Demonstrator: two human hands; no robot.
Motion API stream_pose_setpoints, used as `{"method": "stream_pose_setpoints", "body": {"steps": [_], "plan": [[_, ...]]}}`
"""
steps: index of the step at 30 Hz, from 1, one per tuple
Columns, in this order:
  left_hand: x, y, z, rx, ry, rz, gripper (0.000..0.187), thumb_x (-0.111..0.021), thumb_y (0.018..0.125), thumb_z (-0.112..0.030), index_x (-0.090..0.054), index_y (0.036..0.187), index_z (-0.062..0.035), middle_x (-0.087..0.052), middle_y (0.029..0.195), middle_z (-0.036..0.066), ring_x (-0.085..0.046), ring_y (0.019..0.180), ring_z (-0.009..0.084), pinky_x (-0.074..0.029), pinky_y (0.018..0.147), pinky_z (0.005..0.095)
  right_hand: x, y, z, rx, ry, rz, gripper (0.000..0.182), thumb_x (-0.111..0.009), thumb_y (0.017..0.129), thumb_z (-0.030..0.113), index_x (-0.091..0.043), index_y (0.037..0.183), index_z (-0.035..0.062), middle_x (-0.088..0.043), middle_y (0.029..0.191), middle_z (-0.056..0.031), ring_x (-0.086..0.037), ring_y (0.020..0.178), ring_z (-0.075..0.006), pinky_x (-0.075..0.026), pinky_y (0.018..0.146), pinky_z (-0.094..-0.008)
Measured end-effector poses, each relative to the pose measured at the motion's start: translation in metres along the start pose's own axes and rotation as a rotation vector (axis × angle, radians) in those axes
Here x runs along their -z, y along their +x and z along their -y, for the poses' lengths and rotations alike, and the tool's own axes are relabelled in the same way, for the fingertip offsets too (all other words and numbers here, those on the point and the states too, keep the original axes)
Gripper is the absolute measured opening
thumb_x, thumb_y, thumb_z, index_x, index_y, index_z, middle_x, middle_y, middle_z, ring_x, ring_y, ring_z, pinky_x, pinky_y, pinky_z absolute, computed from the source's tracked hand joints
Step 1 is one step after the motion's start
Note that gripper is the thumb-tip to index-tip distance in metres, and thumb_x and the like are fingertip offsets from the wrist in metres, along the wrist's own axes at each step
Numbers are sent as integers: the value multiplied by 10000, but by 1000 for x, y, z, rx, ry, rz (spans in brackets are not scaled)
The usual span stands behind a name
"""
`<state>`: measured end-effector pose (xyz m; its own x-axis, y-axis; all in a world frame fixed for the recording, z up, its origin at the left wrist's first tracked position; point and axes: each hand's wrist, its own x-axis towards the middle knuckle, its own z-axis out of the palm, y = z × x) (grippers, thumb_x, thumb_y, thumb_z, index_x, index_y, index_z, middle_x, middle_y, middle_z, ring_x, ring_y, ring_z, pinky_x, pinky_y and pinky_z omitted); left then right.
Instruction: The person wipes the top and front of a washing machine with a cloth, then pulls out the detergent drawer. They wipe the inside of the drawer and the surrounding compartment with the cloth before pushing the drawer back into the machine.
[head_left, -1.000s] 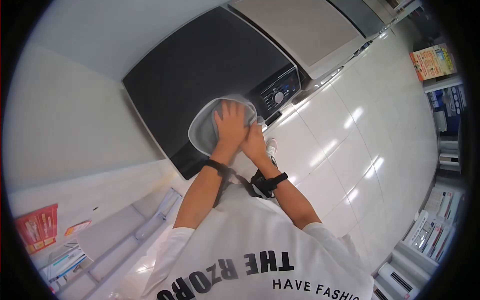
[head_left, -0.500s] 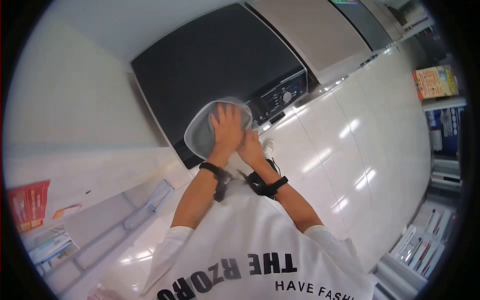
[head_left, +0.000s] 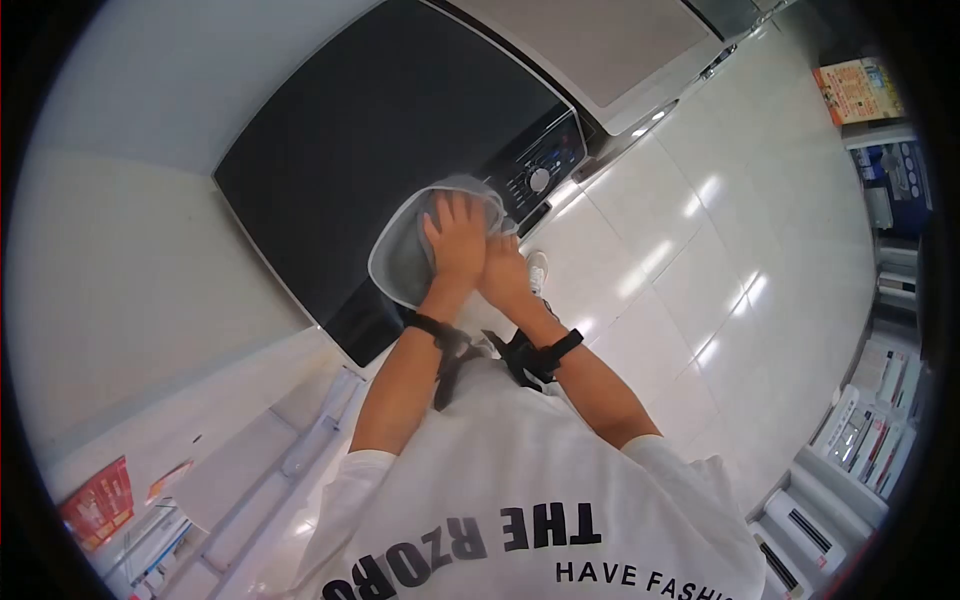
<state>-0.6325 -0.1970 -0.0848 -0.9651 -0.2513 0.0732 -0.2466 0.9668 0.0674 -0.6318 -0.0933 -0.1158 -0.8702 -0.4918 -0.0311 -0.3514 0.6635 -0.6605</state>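
A grey mesh bag (head_left: 400, 255) with a white rim lies over the near edge of a dark washing machine lid (head_left: 390, 110). My left hand (head_left: 457, 235) rests flat on the mesh, its fingers spread and pointing away from me. Right beside it, my right hand (head_left: 507, 270) has its fingers bent at the bag's right edge, closed on the mesh there. The two hands touch or nearly touch. Both wrists wear black straps.
The machine's control panel with a round knob (head_left: 540, 180) is right of the bag. Another appliance (head_left: 610, 50) adjoins it at the back. Shelves with goods (head_left: 870, 420) line the right side, and a white rack (head_left: 270, 480) stands at lower left.
The view has shifted, so the machine and its panel appear further left and higher. Both hands stay at the bag, with the right hand's fingers slightly higher at its edge.
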Motion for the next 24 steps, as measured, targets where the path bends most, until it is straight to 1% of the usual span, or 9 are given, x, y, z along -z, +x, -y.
{"method": "stream_pose_setpoints", "body": {"steps": [2, 3, 6, 9, 12, 15, 17, 20, 24], "plan": [[6, 2, -4, -9, -59, -2, 572, -617, 874, -215, -463, 1409, -85, -381, 1507, 170, -244, 1463, 397, -245, 1074, 651, 4, 0, -3, -32, 11, -38, 471, -718, 774, 112, -502, 1137, -96, -551, 1066, -306, -536, 1047, -459, -477, 851, -505], [5, 4, -5, -14, -61, -7, 574, -619, 873, -212, -462, 1410, -84, -380, 1508, 171, -245, 1463, 397, -244, 1076, 650, 15, -1, 1, 80, -90, -28, 460, -725, 779, 149, -531, 1125, -85, -555, 1092, -282, -536, 1070, -449, -488, 844, -513], [5, 1, -5, -29, -33, 6, 622, -651, 851, -215, -449, 1426, -95, -359, 1522, 169, -239, 1463, 401, -236, 1082, 647, 11, -2, 3, -9, -22, -25, 445, -712, 759, 145, -561, 1116, -74, -567, 1143, -297, -524, 1148, -479, -488, 931, -509], [6, 1, -2, -28, -48, -15, 659, -674, 835, -219, -436, 1439, -107, -347, 1530, 161, -234, 1467, 398, -228, 1097, 642, 17, -5, 14, 0, -54, -11, 466, -727, 757, 161, -557, 1124, -71, -570, 1140, -288, -511, 1191, -468, -488, 950, -493], [17, -5, 4, -28, -127, 16, 681, -688, 830, -228, -426, 1449, -117, -347, 1534, 147, -234, 1470, 385, -228, 1109, 634, 14, -10, 18, 23, -112, -112, 481, -743, 751, 178, -555, 1121, -64, -569, 1142, -271, -515, 1187, -452, -508, 916, -483], [23, -16, 12, -24, -159, 2, 685, -692, 832, -236, -422, 1451, -121, -348, 1536, 138, -241, 1469, 373, -248, 1113, 618, 7, -11, 20, -15, -127, -29, 480, -749, 743, 172, -551, 1113, -60, -559, 1169, -267, -524, 1159, -447, -511, 904, -483], [22, -28, 20, -12, -146, -5, 685, -693, 833, -239, -422, 1451, -124, -349, 1537, 132, -249, 1467, 369, -271, 1108, 607, 2, -18, 24, 24, -114, -20, 467, -752, 741, 172, -556, 1097, -57, -556, 1175, -262, -523, 1149, -443, -501, 917, -486], [25, -47, 33, -8, -104, -48, 639, -650, 846, -304, -457, 1430, -131, -404, 1497, 138, -260, 1465, 366, -277, 1112, 597, -15, -30, 34, 77, -128, -33, 473, -756, 738, 173, -558, 1097, -64, -558, 1174, -261, -518, 1151, -437, -483, 940, -495], [28, -71, 48, 46, -82, -57, 663, -690, 821, -228, -449, 1430, -126, -378, 1517, 132, -286, 1452, 352, -304, 1095, 576, -28, -46, 49, 220, -171, -60, 421, -729, 767, 168, -591, 1103, -45, -589, 1155, -241, -508, 1152, -436, -471, 926, -508]]}}
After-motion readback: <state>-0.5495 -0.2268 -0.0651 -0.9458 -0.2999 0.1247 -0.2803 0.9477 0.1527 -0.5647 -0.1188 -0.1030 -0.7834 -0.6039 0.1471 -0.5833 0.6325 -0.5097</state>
